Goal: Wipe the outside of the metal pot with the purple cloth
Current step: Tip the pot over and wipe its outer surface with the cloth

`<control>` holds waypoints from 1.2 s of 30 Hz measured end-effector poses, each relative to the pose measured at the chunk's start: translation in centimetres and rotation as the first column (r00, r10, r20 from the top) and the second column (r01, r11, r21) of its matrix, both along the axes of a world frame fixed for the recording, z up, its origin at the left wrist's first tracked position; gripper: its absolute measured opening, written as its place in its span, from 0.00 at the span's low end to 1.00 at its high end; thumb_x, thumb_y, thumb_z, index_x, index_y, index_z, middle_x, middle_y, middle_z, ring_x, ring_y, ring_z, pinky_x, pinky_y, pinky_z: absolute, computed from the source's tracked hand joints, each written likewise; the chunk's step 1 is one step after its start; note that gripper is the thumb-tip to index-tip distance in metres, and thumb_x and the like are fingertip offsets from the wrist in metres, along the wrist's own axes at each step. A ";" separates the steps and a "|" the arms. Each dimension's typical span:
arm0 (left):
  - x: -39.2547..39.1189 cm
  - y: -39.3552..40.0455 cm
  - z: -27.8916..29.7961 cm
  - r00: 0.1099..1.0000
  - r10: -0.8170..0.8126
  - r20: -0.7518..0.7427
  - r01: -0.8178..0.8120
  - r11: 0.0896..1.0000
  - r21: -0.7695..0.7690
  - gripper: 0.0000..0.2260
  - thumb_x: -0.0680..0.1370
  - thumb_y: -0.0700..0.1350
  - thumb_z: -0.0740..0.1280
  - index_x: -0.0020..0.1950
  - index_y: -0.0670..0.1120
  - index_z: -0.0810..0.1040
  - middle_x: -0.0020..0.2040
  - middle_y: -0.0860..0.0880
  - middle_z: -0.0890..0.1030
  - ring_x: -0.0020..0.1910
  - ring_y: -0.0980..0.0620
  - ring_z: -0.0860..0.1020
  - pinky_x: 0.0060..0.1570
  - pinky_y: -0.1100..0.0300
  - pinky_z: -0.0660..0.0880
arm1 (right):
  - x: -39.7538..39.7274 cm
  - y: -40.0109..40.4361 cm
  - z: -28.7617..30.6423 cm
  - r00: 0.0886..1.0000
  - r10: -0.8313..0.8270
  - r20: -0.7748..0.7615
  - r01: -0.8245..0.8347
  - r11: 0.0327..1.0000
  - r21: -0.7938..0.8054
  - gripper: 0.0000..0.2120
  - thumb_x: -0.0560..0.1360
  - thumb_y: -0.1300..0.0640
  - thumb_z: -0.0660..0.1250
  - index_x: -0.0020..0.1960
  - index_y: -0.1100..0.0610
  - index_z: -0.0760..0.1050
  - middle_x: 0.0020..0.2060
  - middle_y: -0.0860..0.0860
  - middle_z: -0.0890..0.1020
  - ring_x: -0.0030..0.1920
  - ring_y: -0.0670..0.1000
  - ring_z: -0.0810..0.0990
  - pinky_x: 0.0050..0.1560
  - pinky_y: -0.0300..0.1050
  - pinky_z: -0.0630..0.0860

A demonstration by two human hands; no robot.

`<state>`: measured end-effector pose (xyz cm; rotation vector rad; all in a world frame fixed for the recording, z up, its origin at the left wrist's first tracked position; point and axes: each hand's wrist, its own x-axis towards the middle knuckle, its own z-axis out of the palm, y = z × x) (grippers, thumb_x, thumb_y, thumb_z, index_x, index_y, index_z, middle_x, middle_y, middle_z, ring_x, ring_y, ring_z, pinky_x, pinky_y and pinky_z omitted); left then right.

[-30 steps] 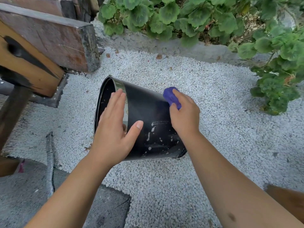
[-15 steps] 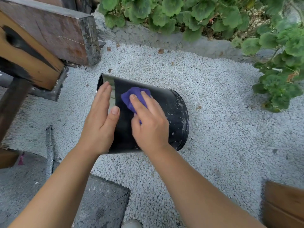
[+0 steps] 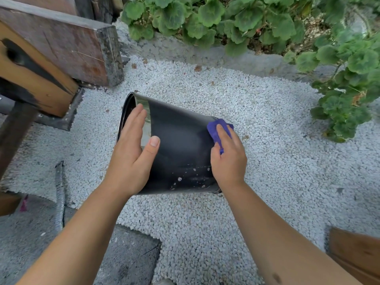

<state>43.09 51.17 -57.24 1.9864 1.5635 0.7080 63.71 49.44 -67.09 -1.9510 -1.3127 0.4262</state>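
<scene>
The metal pot (image 3: 181, 153) lies on its side in the middle of the frame, on the white gravel (image 3: 267, 161), its open mouth turned to the upper left and its base toward the lower right. The dark outer wall faces up at us, with pale flecks and drips showing near the base end. Over at the right end of that wall sits the purple cloth (image 3: 216, 130), bunched up and pressed onto the metal by the right hand (image 3: 228, 159), fingers curled over the wad with the thumb alongside. The left hand (image 3: 133, 153) lies flat across the mouth end, fingers straight, thumb spread onto the dark wall, steadying the pot rather than gripping it.

My read: this pot is stiff, smooth and fairly light, a round body on loose stones, so it wants to roll. The flat left palm near the rim looks like the right place to brace it, and the rim itself would be the firm hold for turning it. The cloth is soft and small; balled up it covers little, so the speckled patch near the base probably needs more passes.

Further out, weathered timber beams (image 3: 61, 48) fill the upper left, leafy green plants (image 3: 226, 17) run along the top and right, a grey paving slab (image 3: 123, 254) sits at the lower left, and a metal rod (image 3: 59, 194) lies at its edge.
</scene>
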 end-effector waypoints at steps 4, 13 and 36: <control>0.0 0.0 0.1 1.000 0.007 0.000 -0.007 1.000 -0.013 0.34 0.79 0.61 0.53 0.80 0.43 0.59 0.79 0.55 0.55 0.75 0.73 0.49 0.71 0.75 0.47 | 0.6 0.5 0.1 0.999 0.040 -0.026 -0.040 0.999 -0.027 0.22 0.75 0.64 0.66 0.68 0.54 0.75 0.68 0.53 0.75 0.67 0.56 0.74 0.66 0.45 0.68; 0.1 -0.2 0.3 1.000 0.008 0.003 -0.008 1.000 -0.030 0.34 0.79 0.61 0.53 0.81 0.43 0.58 0.80 0.54 0.54 0.76 0.70 0.49 0.72 0.73 0.48 | 4.3 5.4 5.1 -0.027 -0.174 -0.984 0.403 0.899 -0.170 0.14 0.78 0.61 0.66 0.63 0.58 0.76 0.58 0.56 0.82 0.57 0.56 0.82 0.60 0.51 0.78; 0.5 -0.1 0.1 1.000 -0.003 -0.013 0.004 1.000 0.008 0.34 0.80 0.61 0.55 0.80 0.42 0.59 0.80 0.54 0.55 0.75 0.72 0.48 0.73 0.73 0.49 | -2.0 3.6 4.6 0.932 0.350 0.095 -0.332 0.928 -0.168 0.26 0.77 0.39 0.60 0.74 0.41 0.62 0.75 0.51 0.63 0.68 0.60 0.69 0.64 0.54 0.69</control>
